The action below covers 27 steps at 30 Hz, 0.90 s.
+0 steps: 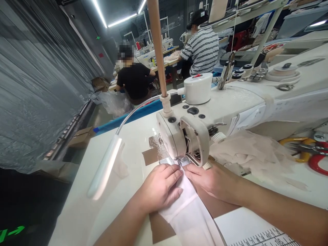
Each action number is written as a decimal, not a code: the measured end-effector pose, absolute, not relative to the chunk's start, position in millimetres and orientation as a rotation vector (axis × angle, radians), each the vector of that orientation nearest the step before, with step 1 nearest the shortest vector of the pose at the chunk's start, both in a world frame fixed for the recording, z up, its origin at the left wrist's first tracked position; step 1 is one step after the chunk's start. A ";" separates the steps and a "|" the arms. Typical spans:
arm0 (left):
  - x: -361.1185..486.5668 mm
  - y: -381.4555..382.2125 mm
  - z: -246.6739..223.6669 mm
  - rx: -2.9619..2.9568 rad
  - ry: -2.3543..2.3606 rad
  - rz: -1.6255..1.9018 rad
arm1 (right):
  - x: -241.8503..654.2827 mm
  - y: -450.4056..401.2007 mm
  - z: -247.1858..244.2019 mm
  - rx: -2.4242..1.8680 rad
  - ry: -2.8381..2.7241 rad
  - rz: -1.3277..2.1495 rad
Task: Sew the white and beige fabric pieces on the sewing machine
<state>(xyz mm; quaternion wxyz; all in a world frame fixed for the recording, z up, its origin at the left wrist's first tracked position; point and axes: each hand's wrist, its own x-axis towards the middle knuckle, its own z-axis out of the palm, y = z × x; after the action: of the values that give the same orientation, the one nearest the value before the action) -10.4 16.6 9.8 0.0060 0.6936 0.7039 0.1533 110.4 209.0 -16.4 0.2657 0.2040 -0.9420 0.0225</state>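
Desk (pixel 132 136): sewing machine (pixel 170 133) across its right side. Pale cloth (pixel 193 218) sits under the presser foot (pixel 181 160), running to the near edge. Looks mid-seam; near length probably unsewn, stitches unreadable. Both hands come in from the near edge, wrists low. Left hand (pixel 162 184) flat, fingers together, pressing cloth. Right hand (pixel 211 179) at cloth's right edge; can't tell if pinching.
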 end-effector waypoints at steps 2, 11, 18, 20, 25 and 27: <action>-10.0 16.7 10.4 2.176 2.199 0.465 | 109.9 208.8 -16.3 0.556 -2.534 0.073; -11.4 17.2 11.5 2.242 2.149 0.415 | 108.1 210.0 -21.7 0.588 -2.581 -0.001; -11.5 17.5 14.3 2.250 2.125 0.416 | 109.0 208.6 -22.4 0.558 -2.578 0.016; -11.6 17.1 14.6 2.241 2.126 0.432 | 109.2 208.4 -22.3 0.536 -2.577 0.042; -12.3 15.8 13.8 2.196 2.135 0.451 | 109.2 207.6 -20.3 0.524 -2.582 0.067; -12.8 15.7 13.5 2.177 2.139 0.450 | 109.7 207.3 -19.4 0.510 -2.567 0.117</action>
<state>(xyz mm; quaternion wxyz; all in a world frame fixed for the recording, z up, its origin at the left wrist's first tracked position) -12.8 15.7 13.5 0.0282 0.7054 0.6931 0.1457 109.7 207.3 -19.4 0.2578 0.1882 -0.9467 0.0432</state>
